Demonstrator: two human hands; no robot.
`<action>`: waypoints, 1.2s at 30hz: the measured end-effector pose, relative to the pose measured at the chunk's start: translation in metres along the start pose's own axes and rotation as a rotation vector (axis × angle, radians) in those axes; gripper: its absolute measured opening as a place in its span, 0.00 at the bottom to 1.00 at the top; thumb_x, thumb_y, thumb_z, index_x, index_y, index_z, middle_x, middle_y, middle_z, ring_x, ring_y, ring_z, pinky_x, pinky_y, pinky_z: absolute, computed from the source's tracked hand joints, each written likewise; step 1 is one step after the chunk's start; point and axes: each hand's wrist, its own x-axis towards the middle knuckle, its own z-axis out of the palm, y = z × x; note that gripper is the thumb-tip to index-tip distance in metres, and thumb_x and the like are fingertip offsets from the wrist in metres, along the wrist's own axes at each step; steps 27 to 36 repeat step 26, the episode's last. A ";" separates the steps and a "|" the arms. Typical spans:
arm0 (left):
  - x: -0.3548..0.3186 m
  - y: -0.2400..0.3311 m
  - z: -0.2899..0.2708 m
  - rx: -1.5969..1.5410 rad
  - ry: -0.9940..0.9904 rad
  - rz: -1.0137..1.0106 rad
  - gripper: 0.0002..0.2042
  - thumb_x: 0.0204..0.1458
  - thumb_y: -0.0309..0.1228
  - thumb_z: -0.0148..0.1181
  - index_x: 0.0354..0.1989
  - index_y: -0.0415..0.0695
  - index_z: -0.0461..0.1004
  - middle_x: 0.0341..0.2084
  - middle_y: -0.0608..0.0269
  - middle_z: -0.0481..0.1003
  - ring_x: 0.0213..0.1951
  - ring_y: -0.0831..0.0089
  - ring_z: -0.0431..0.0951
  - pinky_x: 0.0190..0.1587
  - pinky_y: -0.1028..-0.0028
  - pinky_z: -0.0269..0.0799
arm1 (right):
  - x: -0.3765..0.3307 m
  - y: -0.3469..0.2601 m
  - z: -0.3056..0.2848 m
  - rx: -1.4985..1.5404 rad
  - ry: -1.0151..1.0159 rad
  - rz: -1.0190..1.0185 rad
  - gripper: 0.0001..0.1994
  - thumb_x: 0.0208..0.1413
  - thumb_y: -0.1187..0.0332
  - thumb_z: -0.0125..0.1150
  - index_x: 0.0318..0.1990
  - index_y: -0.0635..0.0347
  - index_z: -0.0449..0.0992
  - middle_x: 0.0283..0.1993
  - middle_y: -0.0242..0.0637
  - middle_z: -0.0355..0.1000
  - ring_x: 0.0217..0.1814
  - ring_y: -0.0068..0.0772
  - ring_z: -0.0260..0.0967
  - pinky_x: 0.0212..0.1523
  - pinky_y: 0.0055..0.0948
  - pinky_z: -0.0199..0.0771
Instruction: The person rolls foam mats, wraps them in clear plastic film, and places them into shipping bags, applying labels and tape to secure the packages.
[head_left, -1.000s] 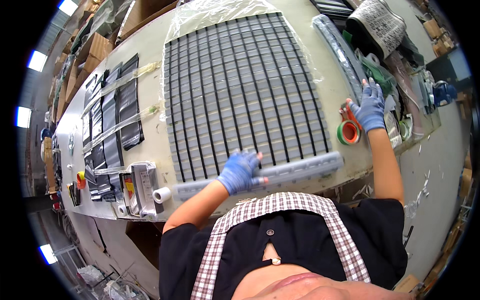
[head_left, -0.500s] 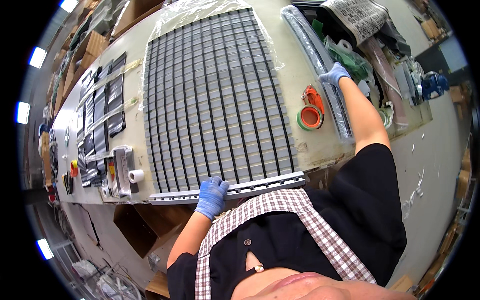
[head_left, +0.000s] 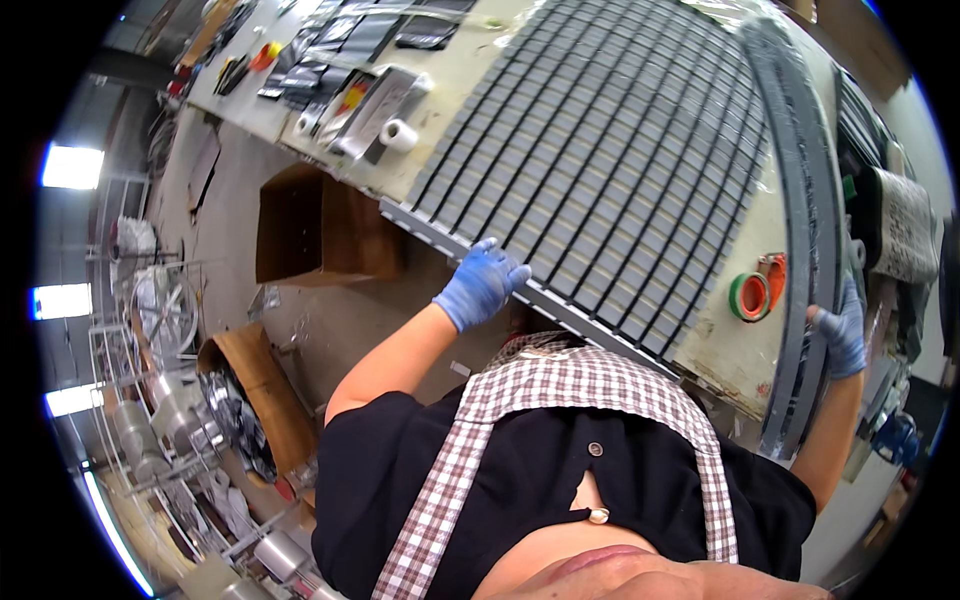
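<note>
A large slatted panel (head_left: 600, 170) of grey pieces crossed by black strips lies on the table. Along its near edge runs a grey rail (head_left: 570, 312). My left hand (head_left: 480, 287), in a blue glove, is closed over this rail near its middle, fingers bent over the panel side. To the right of the panel lies a bundle of long grey strips (head_left: 798, 200) in clear plastic, its near end reaching past the table's front edge. My gloved right hand (head_left: 842, 335) grips the bundle's outer side; some of its fingers are hidden.
Between panel and bundle lie a green-and-orange tape roll (head_left: 749, 297) and an orange tape dispenser (head_left: 774, 275). A grey tray (head_left: 378, 112) and a white roll (head_left: 398, 135) sit at the left. An open cardboard box (head_left: 320, 225) stands below the table. Rolled material (head_left: 903, 225) lies far right.
My view has turned, so the table appears tilted. The wrapped bundle has come nearer to me, with my right hand on it. My left hand stays at the rail.
</note>
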 end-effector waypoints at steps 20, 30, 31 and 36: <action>-0.090 -0.086 0.027 0.157 0.822 -0.017 0.14 0.51 0.35 0.63 0.47 0.65 0.75 0.46 0.69 0.69 0.49 0.68 0.68 0.53 0.63 0.64 | 0.039 0.042 0.321 -0.392 -0.815 0.168 0.49 0.29 0.64 0.76 0.66 0.62 0.61 0.56 0.51 0.69 0.60 0.44 0.67 0.62 0.34 0.65; -0.110 -0.159 0.024 -0.205 0.780 -0.459 0.53 0.41 0.75 0.51 0.74 0.60 0.46 0.69 0.46 0.51 0.69 0.43 0.48 0.70 0.48 0.36 | 0.032 0.024 0.313 -0.899 -0.659 0.018 0.50 0.25 0.50 0.75 0.65 0.51 0.67 0.68 0.50 0.53 0.70 0.55 0.48 0.69 0.49 0.52; -0.110 -0.159 0.024 -0.205 0.780 -0.459 0.53 0.41 0.75 0.51 0.74 0.60 0.46 0.69 0.46 0.51 0.69 0.43 0.48 0.70 0.48 0.36 | 0.032 0.024 0.313 -0.899 -0.659 0.018 0.50 0.25 0.50 0.75 0.65 0.51 0.67 0.68 0.50 0.53 0.70 0.55 0.48 0.69 0.49 0.52; -0.110 -0.159 0.024 -0.205 0.780 -0.459 0.53 0.41 0.75 0.51 0.74 0.60 0.46 0.69 0.46 0.51 0.69 0.43 0.48 0.70 0.48 0.36 | 0.032 0.024 0.313 -0.899 -0.659 0.018 0.50 0.25 0.50 0.75 0.65 0.51 0.67 0.68 0.50 0.53 0.70 0.55 0.48 0.69 0.49 0.52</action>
